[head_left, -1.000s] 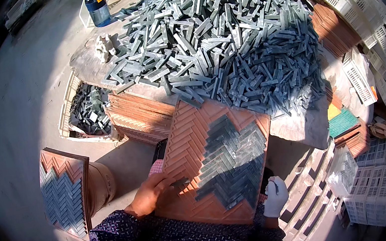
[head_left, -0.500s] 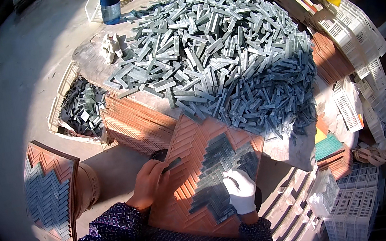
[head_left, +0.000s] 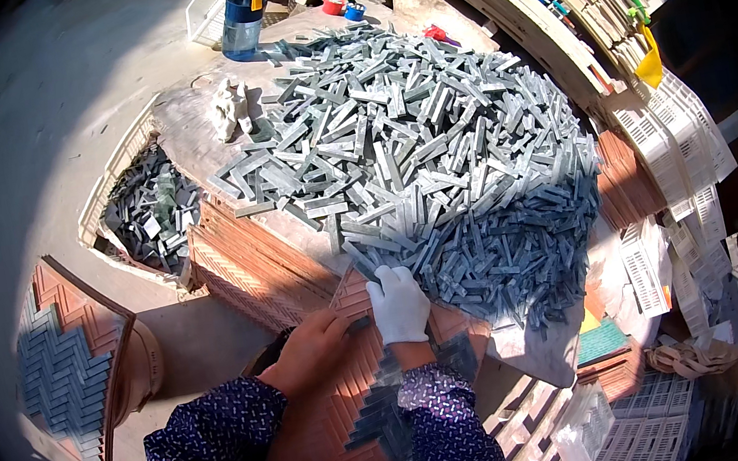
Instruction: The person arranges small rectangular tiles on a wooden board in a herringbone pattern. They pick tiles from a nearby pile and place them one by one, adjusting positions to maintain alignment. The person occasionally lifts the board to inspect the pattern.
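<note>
A reddish-brown tray (head_left: 315,437) with herringbone grooves lies tilted in front of me, partly filled with dark grey stone strips (head_left: 385,421). At its upper left edge is my bare left hand (head_left: 311,353), closed, with a dark stone strip (head_left: 361,323) at its fingertips. My right hand (head_left: 401,307), in a white glove, is over the tray's far edge, beside the near side of a large heap of grey stone strips (head_left: 442,142). Its fingers are bunched at the heap; what they hold, if anything, is hidden. My right forearm covers part of the filled grooves.
To the left, another partly filled tray (head_left: 67,365) leans on a round bucket (head_left: 138,368). Stacked empty trays (head_left: 248,259) stand beside a crate (head_left: 122,163) of stone pieces. A water bottle (head_left: 246,13) and a white glove (head_left: 229,110) sit behind. White plastic crates (head_left: 630,445) are at right.
My right hand has left the filled grooves and moved up and left to the heap's near edge. My left hand has shifted slightly right and down, still with a stone strip. The view has tilted.
</note>
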Motion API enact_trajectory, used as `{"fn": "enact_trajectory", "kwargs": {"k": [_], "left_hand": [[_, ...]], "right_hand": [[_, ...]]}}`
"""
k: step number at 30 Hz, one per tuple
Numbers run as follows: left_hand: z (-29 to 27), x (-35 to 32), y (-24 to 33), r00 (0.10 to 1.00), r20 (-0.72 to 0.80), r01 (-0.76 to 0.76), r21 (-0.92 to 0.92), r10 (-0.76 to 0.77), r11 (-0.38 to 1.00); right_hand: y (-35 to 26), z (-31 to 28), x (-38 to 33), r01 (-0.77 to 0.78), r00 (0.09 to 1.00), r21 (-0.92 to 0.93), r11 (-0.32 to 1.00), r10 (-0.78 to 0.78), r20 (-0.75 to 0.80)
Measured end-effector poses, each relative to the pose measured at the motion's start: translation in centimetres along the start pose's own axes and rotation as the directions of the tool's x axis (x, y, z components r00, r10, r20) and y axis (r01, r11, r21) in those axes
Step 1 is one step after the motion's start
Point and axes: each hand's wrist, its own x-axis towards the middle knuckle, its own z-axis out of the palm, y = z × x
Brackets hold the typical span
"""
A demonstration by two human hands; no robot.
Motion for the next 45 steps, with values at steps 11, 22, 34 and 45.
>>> {"fn": "enact_trajectory", "kwargs": {"k": [11,22,34,45], "left_hand": [[-1.2,-0.8,0.8,0.996,0.016,0.092,0.005,-0.092,0.996],[-2.3,-4.8,1.7,1.000,-0.004,-0.011,-0.011,0.011,1.000],[-4.4,-5.2,3.0,0.942,0.336,0.010,-0.081,0.018,0.997],[-0.5,3.9,1.3,0.973,0.218,-0.018,-0.235,0.071,0.972]], "right_hand": [[1.6,-0.9,0.1,-0.088,0.994,0.015,0.996,0.089,-0.058],[0.4,-1.6,0.5,-0.139,0.990,-0.093,0.986,0.139,-0.005],[-2.0,-7.5,-9.6,-0.008,0.671,0.136,0.991,-0.095,0.735],[3.8,-7.8,-4.0,-0.064,0.997,0.044,0.997,0.061,0.057]]}}
